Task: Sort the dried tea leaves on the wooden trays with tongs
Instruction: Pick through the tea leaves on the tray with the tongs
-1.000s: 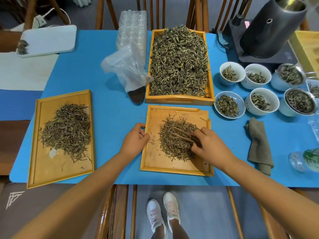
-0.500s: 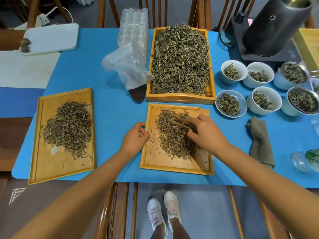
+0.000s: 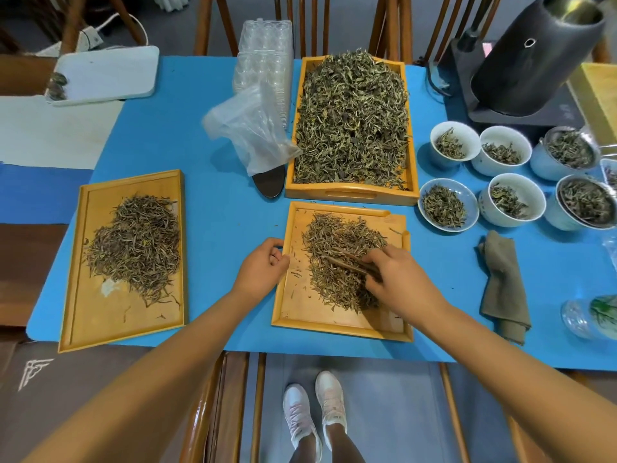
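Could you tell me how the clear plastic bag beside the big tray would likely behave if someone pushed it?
The plastic bag looks thin and crumpled, so it would probably crumple rather than slide whole. It seems empty, so likely very light.

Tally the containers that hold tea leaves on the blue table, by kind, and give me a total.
Wooden trays: 3, namely the left tray, the middle tray and the big heaped tray.
Bowls and cups fully in view: 6, for example the shallow bowl.
Total: 9. A further container at the right edge is cut off, so it is not counted.
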Available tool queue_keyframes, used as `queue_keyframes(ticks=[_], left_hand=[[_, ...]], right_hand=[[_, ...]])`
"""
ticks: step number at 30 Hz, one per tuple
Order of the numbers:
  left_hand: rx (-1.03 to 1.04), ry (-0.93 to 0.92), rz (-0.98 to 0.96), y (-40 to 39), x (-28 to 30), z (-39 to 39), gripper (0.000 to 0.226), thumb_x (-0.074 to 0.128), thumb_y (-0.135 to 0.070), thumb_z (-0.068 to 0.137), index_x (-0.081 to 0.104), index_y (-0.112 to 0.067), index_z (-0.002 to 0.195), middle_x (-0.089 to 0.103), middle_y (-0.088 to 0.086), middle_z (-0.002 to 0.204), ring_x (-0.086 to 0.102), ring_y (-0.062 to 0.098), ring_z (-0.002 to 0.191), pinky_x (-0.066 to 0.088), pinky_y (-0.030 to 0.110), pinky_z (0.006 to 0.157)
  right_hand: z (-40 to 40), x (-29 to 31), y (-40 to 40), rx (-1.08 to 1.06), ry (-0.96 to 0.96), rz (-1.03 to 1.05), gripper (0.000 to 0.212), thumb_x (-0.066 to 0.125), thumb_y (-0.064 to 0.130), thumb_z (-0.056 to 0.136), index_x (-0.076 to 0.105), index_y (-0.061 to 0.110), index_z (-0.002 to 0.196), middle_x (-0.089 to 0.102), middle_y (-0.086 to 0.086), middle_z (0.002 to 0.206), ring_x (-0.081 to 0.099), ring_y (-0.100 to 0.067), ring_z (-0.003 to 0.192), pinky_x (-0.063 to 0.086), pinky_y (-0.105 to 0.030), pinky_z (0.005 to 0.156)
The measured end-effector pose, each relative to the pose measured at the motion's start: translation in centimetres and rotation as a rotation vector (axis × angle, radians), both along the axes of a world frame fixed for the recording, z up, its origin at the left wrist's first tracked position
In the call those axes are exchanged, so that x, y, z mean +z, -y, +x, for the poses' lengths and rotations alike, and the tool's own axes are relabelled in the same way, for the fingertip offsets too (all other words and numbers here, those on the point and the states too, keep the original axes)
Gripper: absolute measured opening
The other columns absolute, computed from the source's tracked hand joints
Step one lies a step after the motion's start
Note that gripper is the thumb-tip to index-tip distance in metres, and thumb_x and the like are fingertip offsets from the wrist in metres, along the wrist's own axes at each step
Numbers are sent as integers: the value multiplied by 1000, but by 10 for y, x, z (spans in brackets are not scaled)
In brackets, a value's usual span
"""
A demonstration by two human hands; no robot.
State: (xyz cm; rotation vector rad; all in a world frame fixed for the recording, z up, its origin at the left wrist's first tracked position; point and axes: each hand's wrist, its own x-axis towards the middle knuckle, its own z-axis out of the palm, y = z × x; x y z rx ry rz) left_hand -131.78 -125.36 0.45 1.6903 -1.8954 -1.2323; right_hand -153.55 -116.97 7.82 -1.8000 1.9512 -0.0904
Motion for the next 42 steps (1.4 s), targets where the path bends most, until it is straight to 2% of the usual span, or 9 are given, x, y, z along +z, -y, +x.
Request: queue_keyframes(ticks=[5,9,15,19,21,33,42], left_hand=[[-6,-3,2,0,0,2,26,54,-18,94,52,-9,119,42,-8,67,44,5,62,36,10,57],[-2,-10,8,0,1,2,27,53,-20,94,52,-10,120,42,-9,68,44,5,63,37,18,62],[2,-13,11,0,1,2,27,54,-18,94,52,-9,119,42,-9,68,44,5,63,36,18,61],[13,-40,40,1,1,2,27,54,-18,94,52,-7,119,40,-8,66,48,10,69,37,19,64],[19,-52,50,1,0,2,27,54,-18,94,52,-9,119,39,-8,66,45,8,65,38,20,65],[19,-30,32,0,1,2,26,54,-21,94,52,-11,118,39,-9,66,42,5,61,35,15,59],[22,-41,32,0,1,2,27,54,-21,94,52,-11,118,40,-9,67,43,4,62,36,16,61]], right_hand=[[12,-8,2,45,5,-27,31,52,17,89,52,13,119,54,-11,110,46,-28,107,37,-33,87],[14,-7,-1,83,17,-42,31,53,18,88,52,13,119,54,-10,109,46,-27,105,38,-33,87],[5,0,11,-67,52,-94,32,55,17,89,53,11,120,54,-12,109,46,-29,108,37,-31,88],[8,-5,26,-80,35,-63,34,54,16,89,52,10,122,55,-14,112,46,-31,111,38,-33,91],[11,-8,31,-90,34,-67,34,54,15,89,52,9,122,55,-15,112,45,-32,111,38,-33,91],[14,-6,34,-56,30,-112,34,54,15,89,51,10,122,54,-14,113,45,-31,111,37,-32,91],[12,-13,28,-26,33,-63,35,52,16,90,49,11,125,52,-13,116,43,-28,114,35,-33,96]])
